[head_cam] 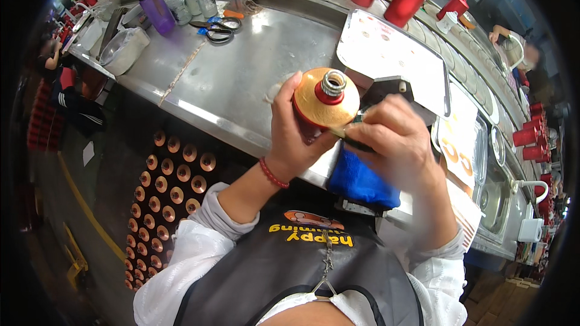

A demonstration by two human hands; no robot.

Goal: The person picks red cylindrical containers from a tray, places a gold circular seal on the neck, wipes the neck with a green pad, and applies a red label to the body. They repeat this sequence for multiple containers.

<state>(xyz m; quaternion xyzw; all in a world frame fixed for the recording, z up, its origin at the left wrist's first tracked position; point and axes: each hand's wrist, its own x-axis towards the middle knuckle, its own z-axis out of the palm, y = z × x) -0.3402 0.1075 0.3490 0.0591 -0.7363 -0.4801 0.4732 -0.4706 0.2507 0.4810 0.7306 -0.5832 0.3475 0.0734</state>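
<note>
My left hand (292, 138) is wrapped around a red bottle (312, 90) with a gold shoulder, held tilted above the bench edge. Its open mouth, a threaded clear neck over a red collar, points up towards me. My right hand (394, 138), blurred, pinches a slim dark-handled tool (358, 141) with its tip against the lower rim of the gold shoulder. Motion blur and the fingers hide what kind of tool it is. Below that hand lies a folded blue cloth (360, 179). Just behind it is a black angular holder (385, 88).
A white tray (389, 50) lies beyond my hands, beside a conveyor (462, 61) carrying red bottles (408, 2). Scissors (222, 29), a purple drinking bottle (154, 9) and a lined plastic tub (124, 50) stand left. Rows of gold-topped bottles (167, 190) fill the floor below. Co-workers sit farther off.
</note>
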